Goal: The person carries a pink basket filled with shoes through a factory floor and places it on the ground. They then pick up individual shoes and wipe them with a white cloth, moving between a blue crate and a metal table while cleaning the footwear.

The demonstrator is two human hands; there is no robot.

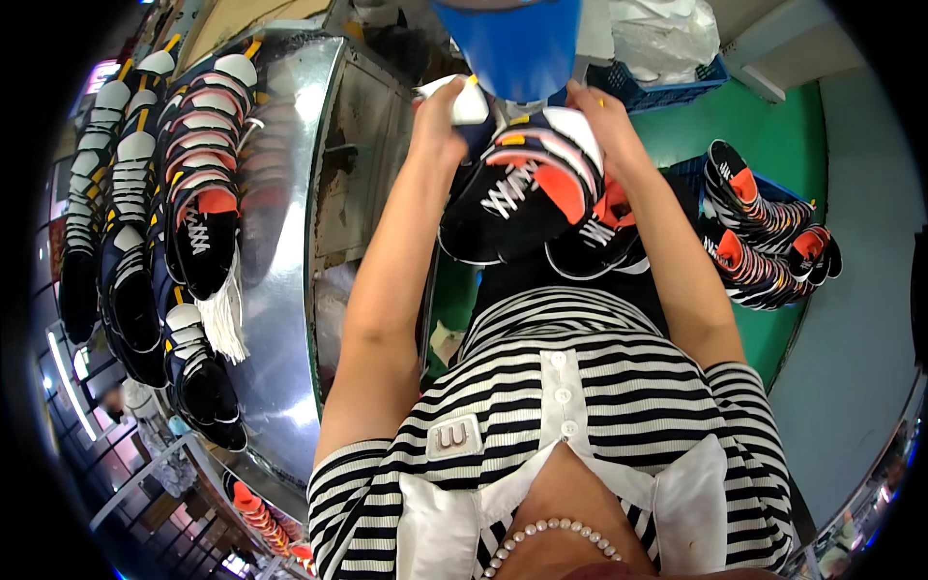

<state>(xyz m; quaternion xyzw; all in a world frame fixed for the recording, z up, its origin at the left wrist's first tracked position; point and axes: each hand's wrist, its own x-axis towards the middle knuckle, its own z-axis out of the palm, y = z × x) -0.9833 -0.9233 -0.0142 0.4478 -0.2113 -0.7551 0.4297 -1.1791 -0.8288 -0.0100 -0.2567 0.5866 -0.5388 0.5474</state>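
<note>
In front of me, under a blue machine head (pixel 514 43), my left hand (pixel 440 121) is closed on a dark shoe upper with a white heel (pixel 471 102). My right hand (pixel 607 126) is closed at the heel edge of the same work, close against the machine's right side; its fingertips are partly hidden there. Below the machine, over my lap, hang black shoe uppers (pixel 493 208) with white zigzag lacing, orange-red linings and yellow tabs. Another such upper (pixel 594 242) lies just right of them.
Nested rows of shoe uppers (pixel 203 145) cover the metal table (pixel 290 193) on my left, with white strings (pixel 224 319) hanging beside them. At right, more uppers (pixel 764 242) fill a blue crate on the green floor (pixel 773 121). A blue basket (pixel 677 92) with plastic bags stands behind.
</note>
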